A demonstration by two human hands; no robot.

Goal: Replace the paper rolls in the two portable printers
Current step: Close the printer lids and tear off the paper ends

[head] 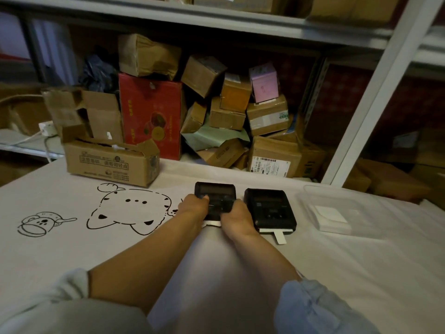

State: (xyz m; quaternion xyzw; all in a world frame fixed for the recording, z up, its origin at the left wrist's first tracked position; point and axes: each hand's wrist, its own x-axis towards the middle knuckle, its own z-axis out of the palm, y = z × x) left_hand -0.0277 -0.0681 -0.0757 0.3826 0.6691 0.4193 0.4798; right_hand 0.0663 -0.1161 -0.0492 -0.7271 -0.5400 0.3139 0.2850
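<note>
both hands grip the left printer (216, 200) from its two sides: the left hand (192, 205) curls round its left edge with the thumb laid on the top face, and the right hand (234, 216) wraps its right edge, fingers hidden behind the body.

behind everything, a metal shelf (240, 20) runs across the far side, stacked with a jumble of cardboard boxes, a red box (150, 114) and a small pink box (263, 83) among them. the table cover (337, 273) is pale, printed with a cartoon cat outline (127, 210) on the left. an open brown carton (110, 160) sits at the far left of the table.

a clear plastic tray (342, 210) lies at the right, holding a flat white paper stack (331, 216).

the left printer lies flat near the table's middle, its long axis running near to far, and a white paper edge shows at its near end between the wrists. the right printer (269, 210) lies just beside it, parallel, slightly angled, with a paper strip (279, 237) hanging out of its near end toward the person.
</note>
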